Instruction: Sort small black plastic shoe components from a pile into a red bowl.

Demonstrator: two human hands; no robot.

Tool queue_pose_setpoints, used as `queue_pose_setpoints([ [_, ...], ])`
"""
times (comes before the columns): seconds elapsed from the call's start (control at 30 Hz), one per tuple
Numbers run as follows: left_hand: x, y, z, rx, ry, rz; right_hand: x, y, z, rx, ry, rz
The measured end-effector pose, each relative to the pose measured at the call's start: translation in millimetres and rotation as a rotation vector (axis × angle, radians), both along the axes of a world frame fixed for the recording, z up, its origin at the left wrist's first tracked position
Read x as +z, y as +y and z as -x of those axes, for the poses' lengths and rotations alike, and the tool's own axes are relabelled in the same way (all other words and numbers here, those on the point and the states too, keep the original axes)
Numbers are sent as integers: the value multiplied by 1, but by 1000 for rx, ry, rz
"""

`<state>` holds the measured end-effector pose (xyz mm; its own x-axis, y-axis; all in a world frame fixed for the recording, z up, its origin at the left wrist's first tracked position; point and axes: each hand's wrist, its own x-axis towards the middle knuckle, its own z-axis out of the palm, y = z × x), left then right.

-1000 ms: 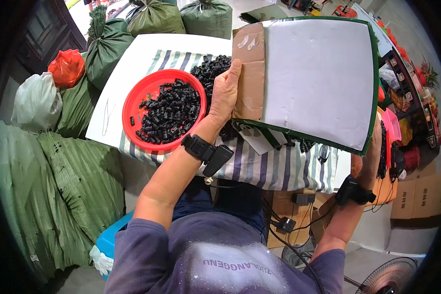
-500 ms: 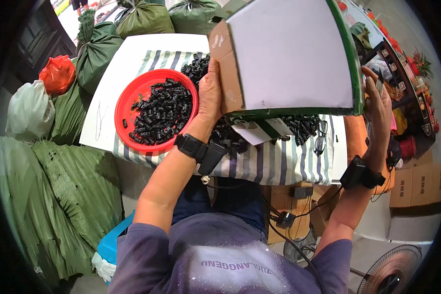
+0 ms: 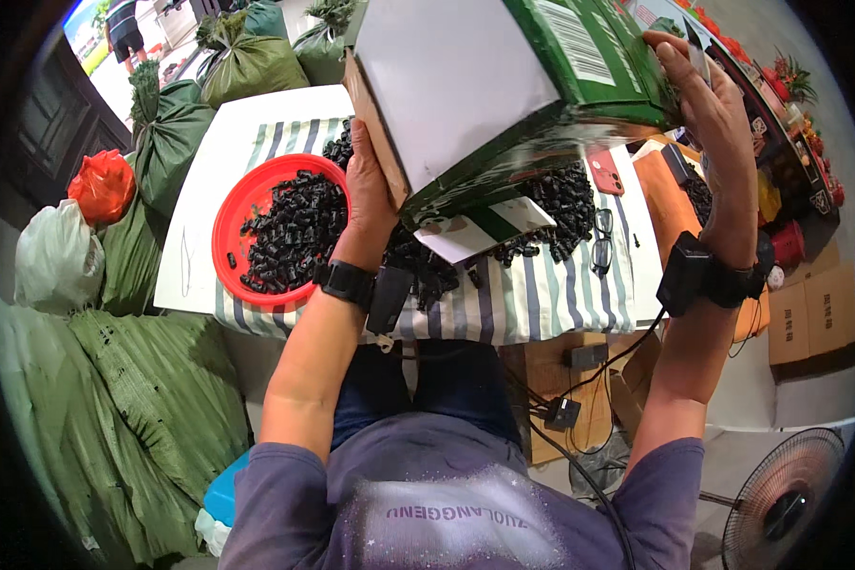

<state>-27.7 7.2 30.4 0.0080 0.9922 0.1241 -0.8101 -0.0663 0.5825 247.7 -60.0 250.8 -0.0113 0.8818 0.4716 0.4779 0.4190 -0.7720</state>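
Note:
Above the table, my two hands hold a green and white cardboard box tilted, with a white flap hanging from its lower edge. My left hand presses against the brown side of the box. The raised right hand grips its green far-right end; a thin pointed metallic thing shows by those fingers, its kind unclear. Small black plastic parts fill much of a red round basin left of the box. Beneath the box lies a heap of similar black parts, partly hidden.
A striped cloth covers the white table, with eyeglasses and a red phone at right. Green sacks crowd the left. Black cables, brown cartons and a fan stand low at right.
The box has shifted left and turned, so its green end with a barcode now shows. My right hand has risen with it. The phone has come into view.

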Motion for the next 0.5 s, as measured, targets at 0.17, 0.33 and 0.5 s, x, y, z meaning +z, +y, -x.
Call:
queue_pose_setpoints([
  [0.17,8,-4,0,4,-9,-42,9,-5,5,14,-74,-51],
  [0.33,17,-6,2,10,25,-44,10,-23,21,-44,-20,-140],
  [0.5,28,-4,13,19,33,-66,10,-36,22,-21,-58,-249],
])
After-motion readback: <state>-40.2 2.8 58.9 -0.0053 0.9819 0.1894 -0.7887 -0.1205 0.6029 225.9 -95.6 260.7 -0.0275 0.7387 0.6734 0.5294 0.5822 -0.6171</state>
